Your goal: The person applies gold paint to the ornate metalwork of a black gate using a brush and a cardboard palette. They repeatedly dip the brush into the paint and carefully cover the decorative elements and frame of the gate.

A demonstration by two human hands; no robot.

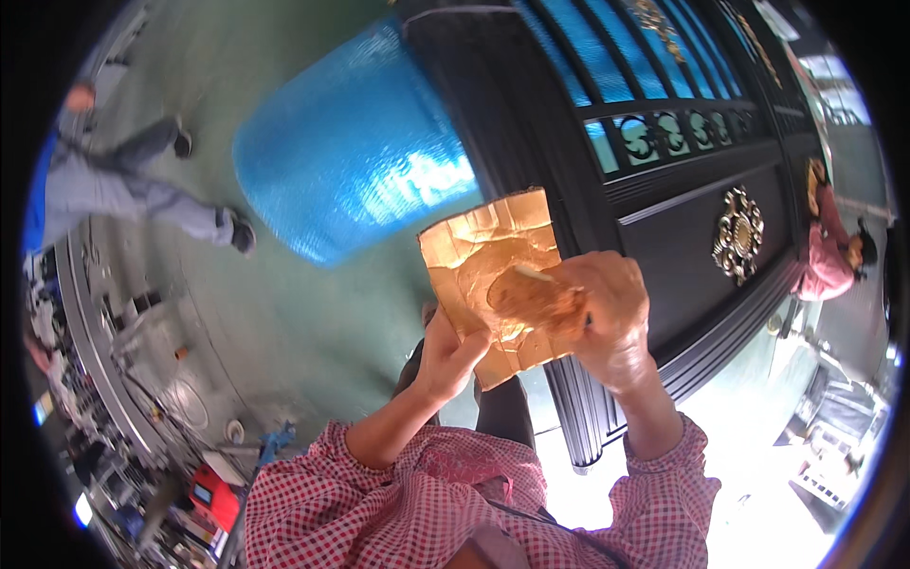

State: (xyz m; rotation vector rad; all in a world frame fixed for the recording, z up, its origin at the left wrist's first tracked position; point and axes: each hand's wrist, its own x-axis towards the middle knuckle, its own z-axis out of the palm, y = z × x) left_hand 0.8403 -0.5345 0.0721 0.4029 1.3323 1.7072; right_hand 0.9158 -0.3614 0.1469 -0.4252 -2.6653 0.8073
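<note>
In front of me is a gold-smeared piece of cardboard (488, 228), creased and shiny in its middle. My left hand (449, 356) grips it by its lower left edge, thumb on top and fingers hidden underneath. My right hand (611, 318) is closed around a brownish-gold wad (536, 302), blurred, perhaps a cloth or sponge. That wad lies over the cardboard's centre; whether it touches the surface I cannot tell. Just beyond my right hand stands a black panelled gate (664, 256) with a gold ornament (738, 236).
Blue bubble wrap (351, 142) lies against the gate's far left side. A person in grey trousers (142, 185) walks at the left. Another person in a pink top (827, 256) is at the gate's far right end. A red device (214, 496) sits among clutter at lower left.
</note>
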